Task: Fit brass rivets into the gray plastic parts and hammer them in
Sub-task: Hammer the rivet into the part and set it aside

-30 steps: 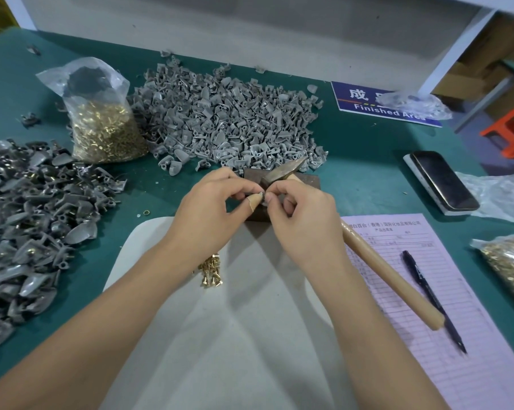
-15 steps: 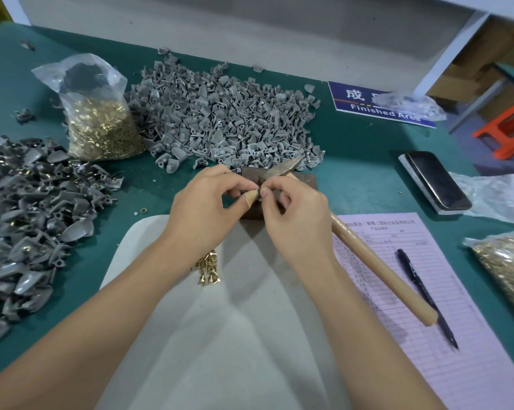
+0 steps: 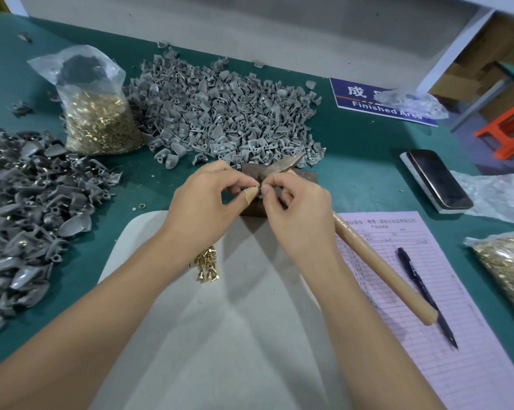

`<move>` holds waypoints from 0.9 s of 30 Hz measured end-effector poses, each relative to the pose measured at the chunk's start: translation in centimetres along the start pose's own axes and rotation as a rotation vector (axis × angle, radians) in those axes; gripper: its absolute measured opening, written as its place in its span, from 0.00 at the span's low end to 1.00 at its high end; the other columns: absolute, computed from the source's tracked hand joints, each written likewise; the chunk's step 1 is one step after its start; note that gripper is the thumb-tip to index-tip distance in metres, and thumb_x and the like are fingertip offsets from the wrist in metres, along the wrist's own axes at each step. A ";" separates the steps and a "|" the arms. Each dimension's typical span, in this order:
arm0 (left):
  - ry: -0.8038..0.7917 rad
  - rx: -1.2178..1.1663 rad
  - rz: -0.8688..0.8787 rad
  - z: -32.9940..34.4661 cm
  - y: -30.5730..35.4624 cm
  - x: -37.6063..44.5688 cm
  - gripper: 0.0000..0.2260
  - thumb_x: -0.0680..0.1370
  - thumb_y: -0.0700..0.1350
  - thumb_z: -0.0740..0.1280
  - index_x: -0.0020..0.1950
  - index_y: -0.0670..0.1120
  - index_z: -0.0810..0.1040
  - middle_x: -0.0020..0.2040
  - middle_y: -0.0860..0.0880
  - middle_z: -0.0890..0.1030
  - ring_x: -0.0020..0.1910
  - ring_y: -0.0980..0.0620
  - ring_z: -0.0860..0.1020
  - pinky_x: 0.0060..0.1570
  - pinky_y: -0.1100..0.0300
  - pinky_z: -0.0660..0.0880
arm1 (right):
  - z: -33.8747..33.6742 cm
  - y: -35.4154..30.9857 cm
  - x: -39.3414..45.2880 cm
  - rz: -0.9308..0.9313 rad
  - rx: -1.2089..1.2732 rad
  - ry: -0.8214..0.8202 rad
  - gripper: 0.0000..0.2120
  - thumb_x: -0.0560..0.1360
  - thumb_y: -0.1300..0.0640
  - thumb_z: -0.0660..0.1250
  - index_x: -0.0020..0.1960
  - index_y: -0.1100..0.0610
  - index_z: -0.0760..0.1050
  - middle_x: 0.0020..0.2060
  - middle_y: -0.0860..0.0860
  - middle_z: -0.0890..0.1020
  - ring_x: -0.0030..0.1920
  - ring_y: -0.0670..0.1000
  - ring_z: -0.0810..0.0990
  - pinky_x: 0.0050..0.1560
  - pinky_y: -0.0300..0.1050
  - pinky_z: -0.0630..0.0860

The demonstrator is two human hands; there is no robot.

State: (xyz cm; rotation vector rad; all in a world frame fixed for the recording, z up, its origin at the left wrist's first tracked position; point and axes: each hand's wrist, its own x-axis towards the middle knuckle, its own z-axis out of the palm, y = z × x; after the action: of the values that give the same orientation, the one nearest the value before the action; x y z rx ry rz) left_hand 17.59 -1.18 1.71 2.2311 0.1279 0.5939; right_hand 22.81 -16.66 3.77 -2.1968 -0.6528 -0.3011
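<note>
My left hand (image 3: 208, 199) and my right hand (image 3: 297, 208) meet fingertip to fingertip over a dark block (image 3: 306, 176). Between the pinched fingers sits a small gray plastic part (image 3: 259, 193), mostly hidden; a bandage wraps my left thumb. Whether a rivet is in the fingers I cannot tell. A hammer lies under my right hand, its metal head (image 3: 282, 166) on the block and its wooden handle (image 3: 382, 273) running to the lower right. Loose brass rivets (image 3: 207, 263) lie on the white cloth (image 3: 220, 335) by my left wrist.
A big heap of gray parts (image 3: 220, 113) lies behind the block, another heap (image 3: 25, 208) at the left. A bag of rivets (image 3: 97, 113) stands between them, a second bag (image 3: 509, 267) at the right edge. A phone (image 3: 437, 179), a pen (image 3: 424, 294) and a pink form (image 3: 444, 306) lie right.
Both hands stay pinched together over the block; the fingers shift only slightly. The hammer has not moved.
</note>
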 end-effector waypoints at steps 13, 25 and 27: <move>0.025 0.045 -0.017 0.1 0.0 -0.1 0.04 0.77 0.54 0.72 0.50 0.60 0.85 0.42 0.58 0.76 0.45 0.59 0.76 0.43 0.55 0.75 | -0.3 0.0 0.2 0.035 0.061 -0.045 0.08 0.76 0.60 0.69 0.38 0.53 0.79 0.23 0.49 0.61 0.29 0.50 0.59 0.32 0.40 0.59; 0.011 0.034 -0.031 -0.1 0.2 -0.2 0.03 0.77 0.54 0.73 0.49 0.61 0.85 0.42 0.58 0.77 0.46 0.60 0.76 0.44 0.54 0.76 | 0.9 -0.3 -0.7 0.078 0.061 0.063 0.06 0.76 0.58 0.69 0.40 0.53 0.80 0.24 0.49 0.68 0.30 0.48 0.65 0.34 0.45 0.64; 0.010 0.051 -0.029 -0.1 0.2 -0.1 0.03 0.77 0.54 0.73 0.49 0.61 0.85 0.42 0.58 0.77 0.46 0.60 0.76 0.43 0.55 0.75 | 1.0 -0.5 -0.8 0.058 -0.009 0.091 0.06 0.76 0.58 0.69 0.41 0.51 0.81 0.23 0.47 0.65 0.29 0.45 0.65 0.34 0.45 0.62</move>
State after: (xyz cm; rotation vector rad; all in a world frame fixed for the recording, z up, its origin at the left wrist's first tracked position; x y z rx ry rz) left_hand 17.40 -1.24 1.88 2.2722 0.1820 0.5925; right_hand 21.92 -15.89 3.13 -2.1931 -0.5377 -0.3721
